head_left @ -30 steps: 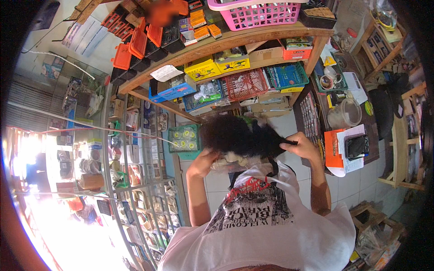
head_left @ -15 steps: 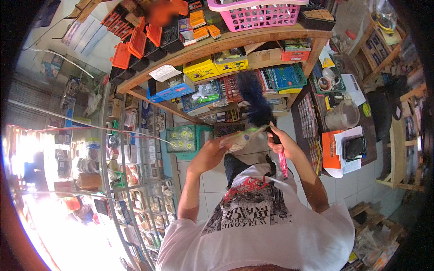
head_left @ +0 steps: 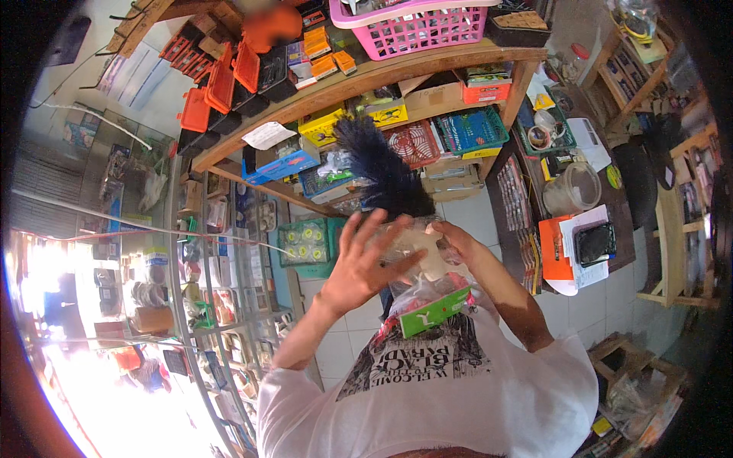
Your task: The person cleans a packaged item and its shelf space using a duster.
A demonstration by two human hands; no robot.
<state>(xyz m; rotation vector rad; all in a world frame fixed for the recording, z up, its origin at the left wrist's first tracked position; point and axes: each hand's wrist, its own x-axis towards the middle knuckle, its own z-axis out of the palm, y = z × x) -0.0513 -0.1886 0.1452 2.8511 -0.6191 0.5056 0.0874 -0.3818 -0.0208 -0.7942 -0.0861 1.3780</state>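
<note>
A clear plastic packet (head_left: 408, 248) with a green header card (head_left: 435, 311) hangs in front of my shirt. My left hand (head_left: 355, 263) lies over the packet's left side, fingers spread. At the packet's right edge my right hand (head_left: 456, 248) is closed, gripping the packet together with a duster. The dark blue fluffy head of the duster (head_left: 382, 168) points up and to the left, toward the shelf. Most of its handle is hidden behind the packet; a bit of pink shows beside the green card. What the packet contains is unclear.
Ahead stands a wooden shelf (head_left: 321, 85) with a pink basket (head_left: 420, 30), orange-lidded boxes (head_left: 221, 84) and a blue box (head_left: 281, 164). A green crate (head_left: 305, 243) and a glass cabinet are on the left. At right, a dark table bears a clear tub (head_left: 571, 189) and papers.
The packet has turned so its green card faces up, and my left hand has opened over it. My right hand now grips the packet too. The duster head has swung left.
</note>
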